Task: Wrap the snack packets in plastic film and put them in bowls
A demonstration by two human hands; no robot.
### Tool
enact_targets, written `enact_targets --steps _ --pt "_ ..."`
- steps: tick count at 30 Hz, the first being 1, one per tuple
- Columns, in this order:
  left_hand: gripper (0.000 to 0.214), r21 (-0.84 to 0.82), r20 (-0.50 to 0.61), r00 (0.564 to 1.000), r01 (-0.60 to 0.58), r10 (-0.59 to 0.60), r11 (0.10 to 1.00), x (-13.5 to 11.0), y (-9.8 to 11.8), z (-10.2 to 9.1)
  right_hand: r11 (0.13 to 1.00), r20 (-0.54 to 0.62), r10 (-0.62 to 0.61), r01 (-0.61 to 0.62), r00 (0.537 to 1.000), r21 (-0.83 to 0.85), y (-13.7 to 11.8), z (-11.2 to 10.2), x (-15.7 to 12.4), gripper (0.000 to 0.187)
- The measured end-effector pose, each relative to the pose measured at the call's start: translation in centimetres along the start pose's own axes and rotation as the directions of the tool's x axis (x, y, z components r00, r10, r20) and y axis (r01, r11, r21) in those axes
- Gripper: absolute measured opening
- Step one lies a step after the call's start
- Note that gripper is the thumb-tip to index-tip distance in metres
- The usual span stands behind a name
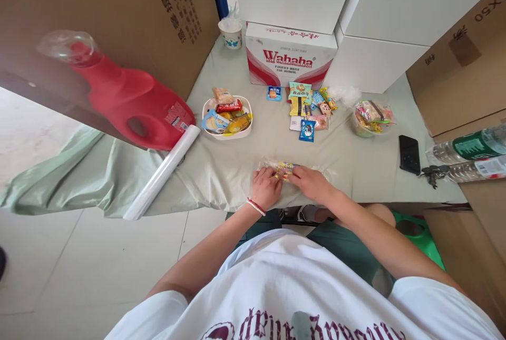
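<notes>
My left hand [265, 187] and my right hand [312, 183] rest at the near edge of a table covered with a pale green cloth [221, 166]. Both are closed on a small snack packet [285, 170] lying on a sheet of clear plastic wrap [324, 172], each pinching one end. A red and white bracelet circles my left wrist. Farther back stands a white bowl [226, 117] full of wrapped snacks. A loose pile of snack packets [308, 108] lies in the middle, and a clear bowl [371, 117] covered with wrap holds more snacks to the right.
A roll of plastic wrap [162, 171] and a red detergent jug [134, 103] lie at the left. A Wahaha water carton [290, 58], a paper cup [231, 33] and white boxes stand behind. A black phone [409, 154], keys and water bottles [470, 155] lie right.
</notes>
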State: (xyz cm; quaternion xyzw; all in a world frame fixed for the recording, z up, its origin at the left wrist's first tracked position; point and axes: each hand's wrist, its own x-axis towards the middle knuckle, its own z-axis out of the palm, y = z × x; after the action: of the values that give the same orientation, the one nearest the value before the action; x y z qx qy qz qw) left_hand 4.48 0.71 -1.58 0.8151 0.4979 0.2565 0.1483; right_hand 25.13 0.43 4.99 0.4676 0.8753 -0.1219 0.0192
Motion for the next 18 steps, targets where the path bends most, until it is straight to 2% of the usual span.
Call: enact_targets --steps 2,4,7,8,9,11,13,15,18 --pt "0.024 -0.151 -0.052 0.997 0.052 -0.061 0.987 -0.3 -1.4 0.1 1.000 -0.051 -0.012 0.013 0.999 0.012 -0.7 1.9 -0.5 0.035" --pt "0.025 -0.264 -0.154 0.967 0.155 -0.200 0.952 -0.5 -2.9 0.1 1.000 -0.102 -0.003 0.006 0.995 0.028 -1.1 3.3 -0.7 0.040" --pt "0.029 -0.310 -0.312 0.839 0.354 -0.446 0.882 -0.1 -4.2 -0.1 0.997 -0.158 0.029 -0.018 0.987 0.068 -1.4 4.4 -0.6 0.045" --pt "0.031 -0.308 -0.325 0.806 0.404 -0.494 0.862 0.2 -4.3 -0.1 0.996 -0.171 0.040 -0.026 0.984 0.081 -1.4 4.5 -0.6 0.045" --pt "0.034 -0.293 -0.311 0.797 0.438 -0.518 0.850 0.5 -4.1 -0.1 0.995 -0.182 0.051 -0.034 0.982 0.095 -1.4 4.6 -0.5 0.043" --pt "0.035 -0.250 -0.238 0.825 0.458 -0.513 0.853 1.2 -3.4 -0.1 0.989 -0.199 0.077 -0.050 0.977 0.137 -1.3 4.8 -0.3 0.039" --pt "0.022 -0.276 -0.192 0.856 0.422 -0.480 0.863 1.7 -2.3 0.0 0.982 -0.211 0.101 -0.063 0.972 0.178 -1.3 4.8 -0.2 0.036" --pt "0.010 -0.385 -0.175 0.893 0.325 -0.414 0.864 1.9 -0.9 0.2 0.979 -0.213 0.103 -0.061 0.972 0.192 -1.3 4.7 -0.1 0.035" --pt "0.017 -0.487 -0.140 0.959 0.150 -0.246 0.860 1.7 1.2 0.9 0.981 -0.204 0.085 -0.047 0.975 0.186 -1.4 4.6 -0.1 0.036"
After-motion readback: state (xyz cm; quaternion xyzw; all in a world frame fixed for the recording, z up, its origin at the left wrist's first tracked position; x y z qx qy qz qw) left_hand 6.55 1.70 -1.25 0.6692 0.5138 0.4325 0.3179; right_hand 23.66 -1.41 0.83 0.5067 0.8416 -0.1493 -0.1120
